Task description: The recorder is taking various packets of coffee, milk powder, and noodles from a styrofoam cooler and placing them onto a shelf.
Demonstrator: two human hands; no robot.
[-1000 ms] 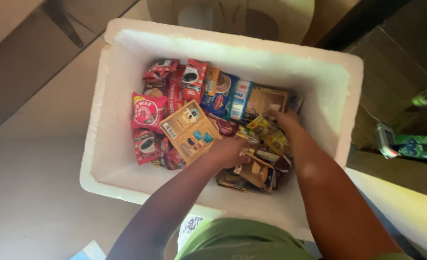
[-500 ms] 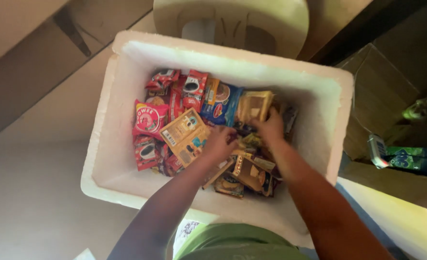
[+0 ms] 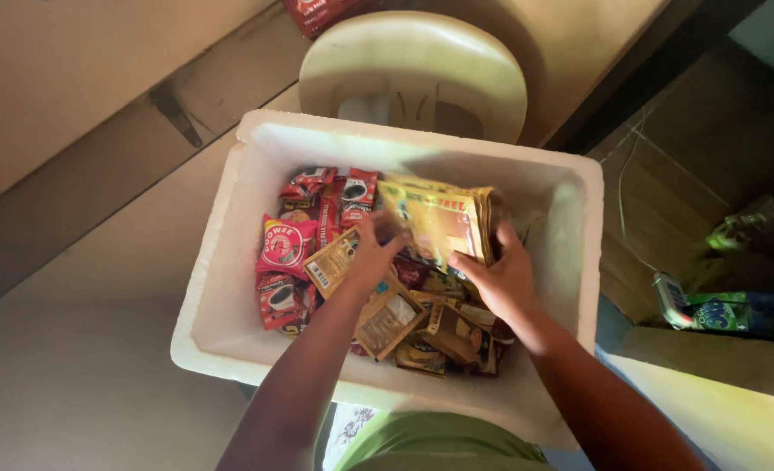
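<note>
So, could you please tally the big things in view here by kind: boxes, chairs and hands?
White foam box: 1
Cream plastic chair: 1
Bare hands: 2, left hand and right hand, both among the sachets
Total: 4

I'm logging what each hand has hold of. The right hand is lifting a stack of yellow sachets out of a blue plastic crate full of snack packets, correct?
Not quite. The container is a white foam box, not a blue plastic crate. The head view shows the right hand gripping the stack of yellow sachets above the snack packets inside it.
</note>
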